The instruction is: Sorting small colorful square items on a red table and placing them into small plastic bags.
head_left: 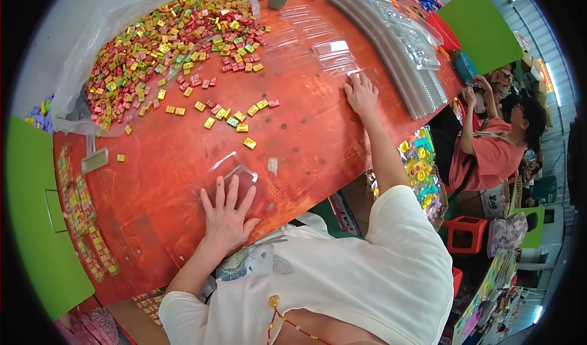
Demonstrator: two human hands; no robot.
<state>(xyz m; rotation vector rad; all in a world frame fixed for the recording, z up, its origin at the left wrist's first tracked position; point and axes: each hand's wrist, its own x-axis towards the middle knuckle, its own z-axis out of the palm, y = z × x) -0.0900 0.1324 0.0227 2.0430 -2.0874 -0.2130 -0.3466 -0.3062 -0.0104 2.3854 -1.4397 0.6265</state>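
My left hand lies with its fingers spread over the near edge of a clear plastic case on the red table. Farther off on the right, my right hand stretches out flat, its fingertips at the near end of a row of clear plastic cases. Beyond my left hand, several small wrapped candies in yellow, red and green lie loose. They trail back to a large heap of the same candies inside a clear plastic bag.
Long stacks of clear plastic packaging line the table's right side. Rows of candies run along the left edge, near a small scoop-like tray. A grey cup stands at the back. Another person works at the right, beyond a red stool.
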